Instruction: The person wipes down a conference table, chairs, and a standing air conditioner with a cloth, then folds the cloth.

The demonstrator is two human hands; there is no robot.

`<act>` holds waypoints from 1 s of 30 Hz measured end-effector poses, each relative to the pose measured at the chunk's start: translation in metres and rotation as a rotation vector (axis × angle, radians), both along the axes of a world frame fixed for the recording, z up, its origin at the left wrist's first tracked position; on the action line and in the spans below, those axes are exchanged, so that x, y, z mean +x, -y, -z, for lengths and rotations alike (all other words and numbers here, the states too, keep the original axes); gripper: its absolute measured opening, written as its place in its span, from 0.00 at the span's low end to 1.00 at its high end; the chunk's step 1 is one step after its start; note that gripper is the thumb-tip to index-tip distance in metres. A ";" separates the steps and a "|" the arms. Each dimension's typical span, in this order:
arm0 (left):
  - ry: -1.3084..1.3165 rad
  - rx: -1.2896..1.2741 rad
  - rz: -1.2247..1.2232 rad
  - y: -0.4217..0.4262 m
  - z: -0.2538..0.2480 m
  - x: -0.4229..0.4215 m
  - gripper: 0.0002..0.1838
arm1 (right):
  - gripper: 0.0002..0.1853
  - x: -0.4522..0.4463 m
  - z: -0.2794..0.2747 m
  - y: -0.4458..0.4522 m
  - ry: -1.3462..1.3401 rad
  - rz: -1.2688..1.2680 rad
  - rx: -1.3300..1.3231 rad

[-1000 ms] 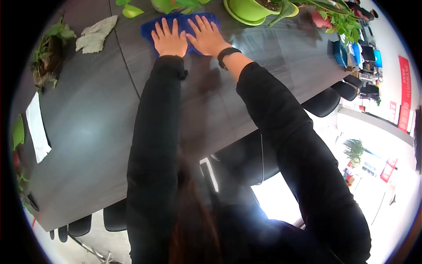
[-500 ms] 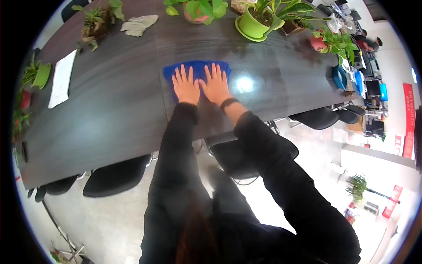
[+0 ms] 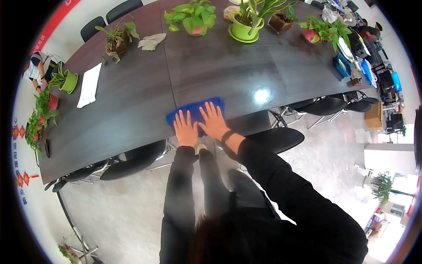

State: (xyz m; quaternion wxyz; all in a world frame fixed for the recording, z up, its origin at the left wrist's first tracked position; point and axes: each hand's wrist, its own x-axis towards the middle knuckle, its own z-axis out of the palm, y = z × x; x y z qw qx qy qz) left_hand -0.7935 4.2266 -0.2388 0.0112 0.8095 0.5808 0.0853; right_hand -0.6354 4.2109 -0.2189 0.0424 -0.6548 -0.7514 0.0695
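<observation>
The blue cloth [image 3: 194, 107] has come to the near edge of the bench [image 3: 123, 105]. Left hand [image 3: 186, 133] and right hand [image 3: 214, 126] lie spread flat on it, gripping nothing. It seems a wiping pull; the next move calls for even pressure.

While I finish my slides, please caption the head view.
Both hands spread on a blue cloth atop the dark table.

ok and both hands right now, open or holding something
Left hand: open, palm down on the blue cloth.
Right hand: open, palm down on the same cloth, fingers spread.
</observation>
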 end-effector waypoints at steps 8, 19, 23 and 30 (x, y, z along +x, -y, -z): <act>0.037 0.160 -0.089 -0.091 0.019 0.004 0.32 | 0.36 -0.012 0.011 -0.091 -0.072 0.016 0.027; 0.035 0.200 -0.079 -0.323 0.040 0.004 0.31 | 0.35 -0.009 0.032 -0.318 -0.004 -0.003 0.054; 0.009 0.223 -0.123 -0.391 0.051 0.012 0.31 | 0.35 -0.005 0.041 -0.384 0.001 0.012 0.077; -0.077 0.124 -0.153 -0.458 0.052 0.021 0.32 | 0.35 0.000 0.044 -0.451 -0.026 0.012 0.124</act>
